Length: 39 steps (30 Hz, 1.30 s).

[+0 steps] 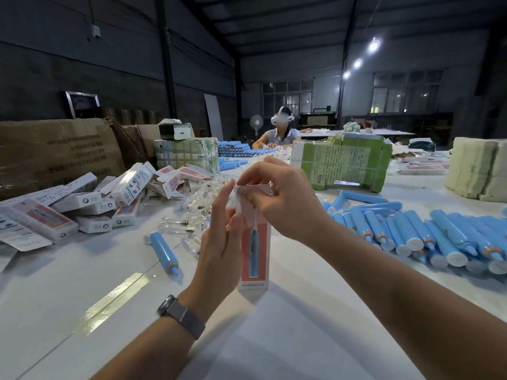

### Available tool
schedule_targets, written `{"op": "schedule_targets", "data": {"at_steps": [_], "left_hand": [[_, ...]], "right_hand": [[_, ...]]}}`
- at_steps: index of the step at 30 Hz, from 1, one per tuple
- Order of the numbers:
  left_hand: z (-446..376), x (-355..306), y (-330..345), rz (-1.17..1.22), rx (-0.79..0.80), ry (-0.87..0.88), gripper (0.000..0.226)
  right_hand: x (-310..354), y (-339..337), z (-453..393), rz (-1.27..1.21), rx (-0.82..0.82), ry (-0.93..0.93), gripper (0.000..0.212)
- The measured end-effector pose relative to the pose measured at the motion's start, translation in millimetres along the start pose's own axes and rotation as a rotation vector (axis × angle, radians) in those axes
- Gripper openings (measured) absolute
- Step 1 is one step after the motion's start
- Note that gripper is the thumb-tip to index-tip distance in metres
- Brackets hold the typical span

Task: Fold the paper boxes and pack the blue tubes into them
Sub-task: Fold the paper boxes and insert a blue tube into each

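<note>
A tall paper box (pixel 255 253), white with a red panel picturing a blue tube, stands upright on the white table (pixel 109 311). My left hand (pixel 219 242) grips its left side, thumb against the front. At the box's top my right hand (pixel 279 196) pinches the white flap with fingertips. One blue tube (pixel 164 252) with an orange ring lies alone left of the box. A heap of blue tubes (pixel 428 237) lies on the right.
Finished and flat boxes (pixel 90 204) pile up at the left, with clear plastic bags (pixel 192 215) beside them. Green-wrapped bundles (pixel 343 163) and a cream bundle (pixel 477 168) stand behind. Brown cartons (pixel 55 152) line the far left. A person with a headset (pixel 279 130) sits across the table.
</note>
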<state>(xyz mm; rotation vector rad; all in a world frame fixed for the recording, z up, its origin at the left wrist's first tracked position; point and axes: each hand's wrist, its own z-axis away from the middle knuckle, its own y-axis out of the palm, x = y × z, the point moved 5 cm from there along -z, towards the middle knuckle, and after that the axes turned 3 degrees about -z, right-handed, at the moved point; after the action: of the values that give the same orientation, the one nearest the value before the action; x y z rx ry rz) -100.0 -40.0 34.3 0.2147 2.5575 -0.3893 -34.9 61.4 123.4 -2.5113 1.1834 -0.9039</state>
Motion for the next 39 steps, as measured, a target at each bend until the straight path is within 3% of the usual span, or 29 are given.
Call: {"op": "schedule_targets", "data": {"at_steps": [11, 19, 34, 39], "left_hand": [[1.4, -1.8, -0.5, 0.022, 0.007, 0.046, 0.049], [-0.9, -4.1, 0.4, 0.010, 0.031, 0.050, 0.050], [-4.6, -2.3, -3.5, 0.012, -0.013, 0.038, 0.034], [-4.1, -4.6, -3.8, 0.020, -0.026, 0.027, 0.034]], "right_hand": [[-2.5, -4.9, -7.1, -0.150, 0.124, 0.098, 0.014], [-2.7, -11.7, -8.4, -0.171, 0.232, 0.072, 0.024], [-10.9, -7.8, -2.3, -0.063, 0.001, -0.012, 0.010], [-13.4, -7.7, 2.0, 0.000, -0.044, -0.013, 0.019]]}}
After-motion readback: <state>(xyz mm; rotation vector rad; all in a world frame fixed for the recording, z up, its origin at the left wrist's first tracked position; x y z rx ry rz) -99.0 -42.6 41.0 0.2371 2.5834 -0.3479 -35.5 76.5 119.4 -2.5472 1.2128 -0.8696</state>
